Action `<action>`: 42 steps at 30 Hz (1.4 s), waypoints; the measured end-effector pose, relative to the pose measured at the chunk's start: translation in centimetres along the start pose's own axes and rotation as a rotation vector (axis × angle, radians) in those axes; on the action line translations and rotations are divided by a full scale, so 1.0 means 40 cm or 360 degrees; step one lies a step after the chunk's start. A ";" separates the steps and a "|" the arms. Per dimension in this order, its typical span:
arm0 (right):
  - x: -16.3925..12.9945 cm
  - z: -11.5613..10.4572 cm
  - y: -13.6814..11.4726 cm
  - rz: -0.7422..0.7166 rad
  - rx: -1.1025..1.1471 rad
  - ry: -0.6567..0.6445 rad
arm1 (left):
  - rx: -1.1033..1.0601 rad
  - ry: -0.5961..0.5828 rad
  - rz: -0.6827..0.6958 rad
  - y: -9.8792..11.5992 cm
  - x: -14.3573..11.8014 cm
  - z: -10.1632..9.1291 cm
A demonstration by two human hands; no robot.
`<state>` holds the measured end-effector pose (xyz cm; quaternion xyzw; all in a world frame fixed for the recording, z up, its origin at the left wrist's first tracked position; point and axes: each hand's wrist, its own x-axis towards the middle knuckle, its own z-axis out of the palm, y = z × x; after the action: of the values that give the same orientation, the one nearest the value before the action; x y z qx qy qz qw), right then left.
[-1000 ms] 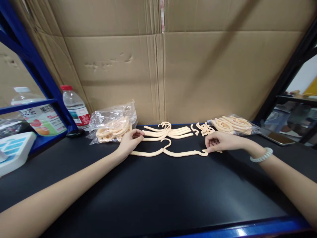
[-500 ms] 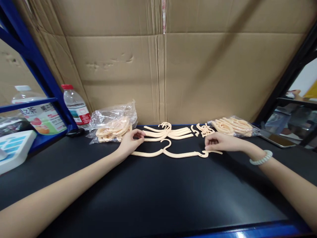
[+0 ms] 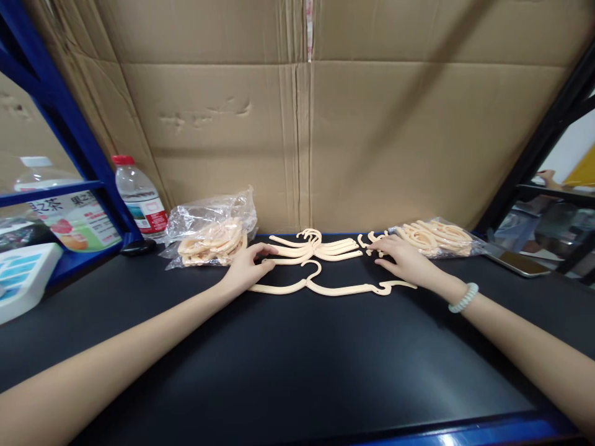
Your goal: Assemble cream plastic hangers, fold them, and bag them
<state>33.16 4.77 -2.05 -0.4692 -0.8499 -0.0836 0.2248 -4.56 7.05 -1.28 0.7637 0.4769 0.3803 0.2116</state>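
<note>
My left hand (image 3: 246, 269) rests at the left ends of the cream hangers, thumb and index finger apart with a gap between them. Closest to me lies a single cream hanger (image 3: 344, 290), its hook pointing away and its left end partly behind my left hand. A small curved cream piece (image 3: 383, 289) lies against its right end, with a slim piece (image 3: 403, 284) extending beyond. Behind it, several hangers (image 3: 337, 248) lie fanned together. My right hand (image 3: 409, 263), fingers spread, reaches over the small cream hook pieces (image 3: 372, 238), hiding some of them.
Clear bags of cream parts stand at left (image 3: 211, 241) and right (image 3: 434, 237). A phone (image 3: 520, 261) lies at far right. A red-capped bottle (image 3: 139, 198), a black mouse-like object (image 3: 138, 247) and a white-and-blue tray (image 3: 28, 279) are on the left. Cardboard (image 3: 395, 142) walls the back.
My right hand has left the pieces at the near hanger's right end and moved back over the small hook pieces, its fingers spreading. My left hand has barely shifted.
</note>
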 end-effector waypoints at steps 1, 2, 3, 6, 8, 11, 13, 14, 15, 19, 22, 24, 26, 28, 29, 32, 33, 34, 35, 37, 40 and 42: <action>0.003 0.003 0.001 -0.0012 -0.0045 -0.0017 | 0.0014 -0.0014 -0.0011 -0.002 0.004 0.000; 0.007 0.006 0.002 -0.0012 -0.0093 -0.0025 | 0.0029 -0.0027 -0.0023 -0.003 0.008 -0.001; 0.010 0.008 0.003 -0.0006 -0.0138 -0.0026 | 0.0044 -0.0041 -0.0032 -0.004 0.013 -0.001; 0.018 0.015 0.009 0.0003 -0.0218 -0.0053 | 0.0083 -0.0081 -0.0031 -0.002 0.024 -0.004; 0.021 0.018 0.015 -0.0020 -0.0215 -0.0076 | 0.0121 -0.0100 -0.0008 0.004 0.027 -0.005; 0.023 0.023 0.023 -0.0057 -0.0178 -0.0074 | 0.0195 -0.0131 0.0047 0.016 0.022 -0.003; 0.025 0.026 0.026 -0.0071 -0.0140 -0.0072 | 0.0298 -0.0163 0.0147 0.021 0.017 0.000; 0.026 0.027 0.027 -0.0073 -0.0117 -0.0068 | 0.0369 -0.0177 0.0219 0.023 0.016 0.002; 0.027 0.028 0.028 -0.0071 -0.0094 -0.0061 | 0.0445 -0.0190 0.0296 0.024 0.015 0.003; 0.030 0.029 0.023 -0.0064 -0.0046 -0.0043 | 0.0648 -0.0252 0.0500 0.030 0.015 0.004; 0.030 0.029 0.016 -0.0088 -0.0022 -0.0030 | 0.0713 -0.0292 0.0554 0.035 0.017 0.001; 0.030 0.028 0.012 -0.0095 0.0019 0.0000 | 0.0723 -0.0293 0.0563 0.037 0.018 0.000; 0.030 0.027 0.009 -0.0098 0.0070 0.0017 | 0.0716 -0.0285 0.0559 0.036 0.019 0.000; 0.029 0.025 0.010 -0.0109 0.0124 0.0030 | 0.0709 -0.0274 0.0557 0.034 0.018 0.001; 0.028 0.023 0.013 -0.0116 0.0149 0.0042 | 0.0707 -0.0269 0.0558 0.032 0.018 0.001; 0.024 0.020 0.029 -0.0107 0.0173 0.0129 | 0.0692 -0.0243 0.0560 0.027 0.014 0.002; 0.023 0.020 0.036 -0.0097 0.0156 0.0159 | 0.0685 -0.0231 0.0563 0.025 0.013 0.002; 0.021 0.020 0.043 -0.0094 0.0127 0.0173 | 0.0682 -0.0220 0.0567 0.024 0.012 0.002; 0.019 0.020 0.048 -0.0100 0.0087 0.0168 | 0.0683 -0.0208 0.0572 0.023 0.011 0.001; 0.018 0.022 0.052 -0.0147 -0.0001 0.0107 | 0.0692 -0.0182 0.0575 0.021 0.010 0.000; 0.020 0.024 0.045 -0.0236 -0.0122 0.0032 | 0.0698 -0.0143 0.0559 0.021 0.008 0.000; 0.024 0.023 0.035 -0.0272 -0.0182 0.0033 | 0.0672 -0.0090 0.0535 0.021 0.004 0.000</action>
<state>33.60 6.59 -2.54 -0.4061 -0.8783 -0.1557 0.1985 -4.02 6.81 -0.64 0.8698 0.4060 0.2805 -0.0053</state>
